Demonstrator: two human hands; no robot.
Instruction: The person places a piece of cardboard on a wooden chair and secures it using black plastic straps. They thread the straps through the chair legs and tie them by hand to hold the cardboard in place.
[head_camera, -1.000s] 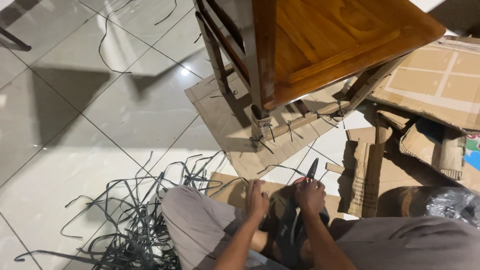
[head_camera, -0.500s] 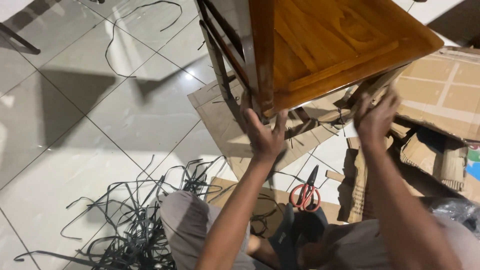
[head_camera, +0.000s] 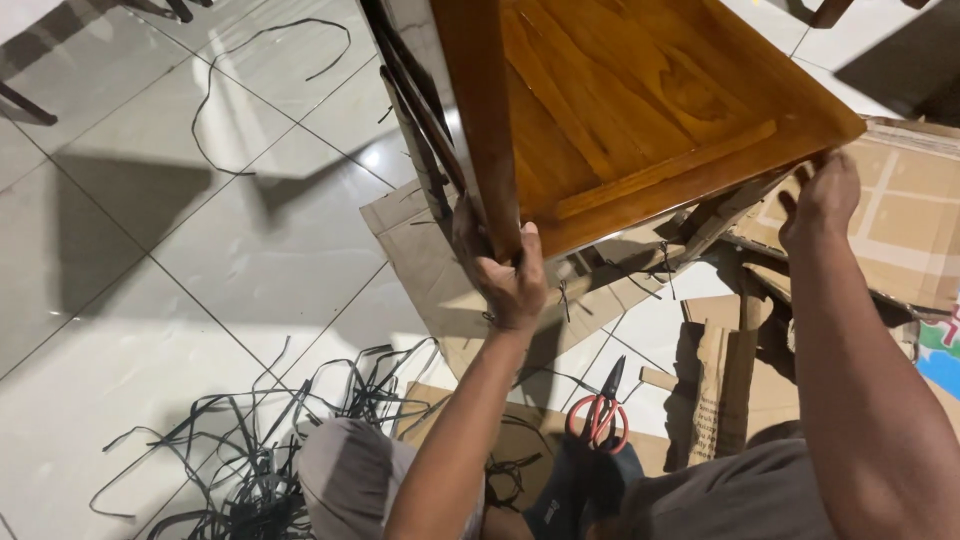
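At the top middle of the frame, a wooden table (head_camera: 640, 110) is tipped on its side. The left hand (head_camera: 510, 275) wraps around its near corner. The right hand (head_camera: 822, 200) grips the right corner. Red scissors (head_camera: 600, 412) lie on the floor below, near black straps (head_camera: 250, 450).

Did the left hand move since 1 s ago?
Yes. The left hand left the lap beside the red-handled scissors and went up, away from the body, and now grips the near corner of the wooden table.
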